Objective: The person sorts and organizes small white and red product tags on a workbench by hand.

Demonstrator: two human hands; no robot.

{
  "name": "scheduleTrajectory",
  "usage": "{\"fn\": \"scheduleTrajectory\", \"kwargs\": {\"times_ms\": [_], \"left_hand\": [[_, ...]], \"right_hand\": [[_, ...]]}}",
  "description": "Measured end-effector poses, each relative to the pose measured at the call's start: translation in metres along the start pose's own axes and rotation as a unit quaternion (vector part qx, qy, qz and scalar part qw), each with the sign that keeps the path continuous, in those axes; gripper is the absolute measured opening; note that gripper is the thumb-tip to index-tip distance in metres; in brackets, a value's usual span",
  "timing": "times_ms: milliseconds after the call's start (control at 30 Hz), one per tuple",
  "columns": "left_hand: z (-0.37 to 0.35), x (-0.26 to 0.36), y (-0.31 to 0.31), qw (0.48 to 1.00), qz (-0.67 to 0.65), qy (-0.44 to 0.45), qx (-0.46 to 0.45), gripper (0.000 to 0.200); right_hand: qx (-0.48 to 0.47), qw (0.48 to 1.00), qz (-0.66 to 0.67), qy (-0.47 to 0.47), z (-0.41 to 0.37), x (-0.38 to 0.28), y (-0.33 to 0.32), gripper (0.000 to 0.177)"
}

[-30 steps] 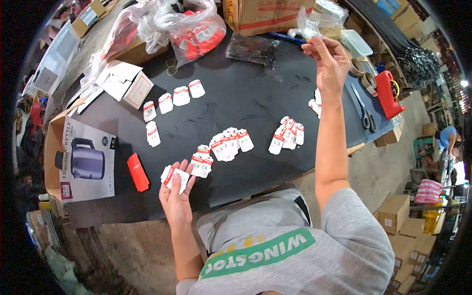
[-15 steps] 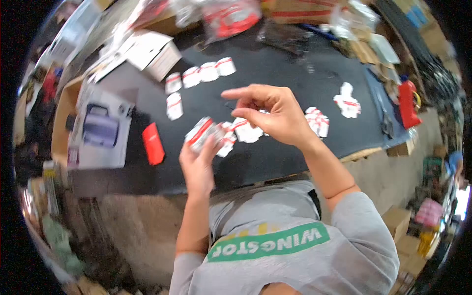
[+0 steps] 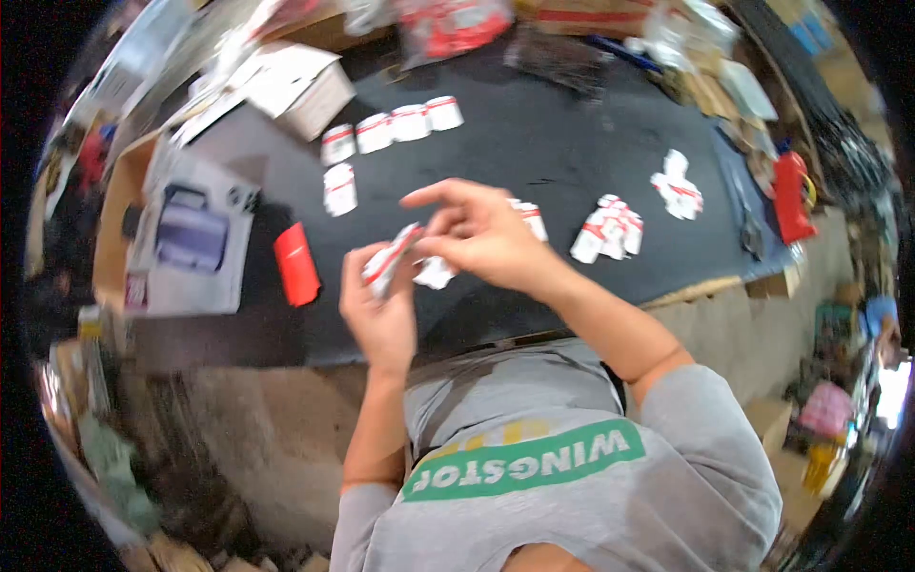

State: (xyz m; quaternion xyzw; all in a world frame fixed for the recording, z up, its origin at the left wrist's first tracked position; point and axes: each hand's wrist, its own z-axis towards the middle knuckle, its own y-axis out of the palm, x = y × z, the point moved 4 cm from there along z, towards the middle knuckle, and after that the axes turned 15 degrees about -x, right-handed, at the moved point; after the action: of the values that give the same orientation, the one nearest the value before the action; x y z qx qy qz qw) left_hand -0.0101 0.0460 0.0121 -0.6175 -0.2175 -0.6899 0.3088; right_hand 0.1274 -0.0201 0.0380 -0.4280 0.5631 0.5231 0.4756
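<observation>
My left hand [image 3: 376,310] is closed around a flat white packet with a red band [image 3: 386,264], tilted on edge above the table. Thumb and fingers of my right hand [image 3: 491,234] are pinched at the packet's upper right edge, the index finger stretched out above it. Whatever lies between those fingertips is too small and blurred to name. Beneath my hands are more white-and-red packets [image 3: 436,275], partly covered. Another lot of packets [image 3: 530,217] shows just beyond my right hand.
Similar packets lie in a row [image 3: 410,122], in a heap [image 3: 610,229] and in a small pile [image 3: 679,186] on the dark table [image 3: 496,324]. A red packet [image 3: 297,265], a printed box [image 3: 195,238], a white carton [image 3: 305,91] and scissors [image 3: 751,234] lie around.
My right hand has come down and left to the packet in my left hand. That packet has turned more edge-on. The view has shifted slightly.
</observation>
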Motion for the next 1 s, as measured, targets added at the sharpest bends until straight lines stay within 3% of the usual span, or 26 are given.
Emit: {"fn": "scheduleTrajectory", "kwargs": {"times_ms": [200,400,467,600,1000], "left_hand": [[-0.004,0.011,0.003,0.999,-0.028,0.037,0.021,0.013],[-0.005,0.006,0.001,1.000,-0.013,-0.001,-0.020,0.015],[-0.003,0.009,0.004,0.998,-0.040,-0.039,-0.033,0.014],[-0.003,0.005,0.007,0.991,-0.128,-0.032,-0.030,0.013],[-0.007,-0.005,0.002,0.996,-0.073,-0.023,-0.050,0.013]], "right_hand": [[-0.010,0.999,0.044,0.004,-0.003,0.002,0.001,0.034],[-0.026,0.997,0.068,0.010,-0.003,0.010,0.008,0.033],[-0.007,0.998,0.060,0.010,-0.003,0.016,0.007,0.035],[-0.004,0.997,0.073,0.021,-0.006,0.011,0.004,0.038],[-0.012,0.998,0.048,0.037,-0.007,0.012,0.006,0.042]]}}
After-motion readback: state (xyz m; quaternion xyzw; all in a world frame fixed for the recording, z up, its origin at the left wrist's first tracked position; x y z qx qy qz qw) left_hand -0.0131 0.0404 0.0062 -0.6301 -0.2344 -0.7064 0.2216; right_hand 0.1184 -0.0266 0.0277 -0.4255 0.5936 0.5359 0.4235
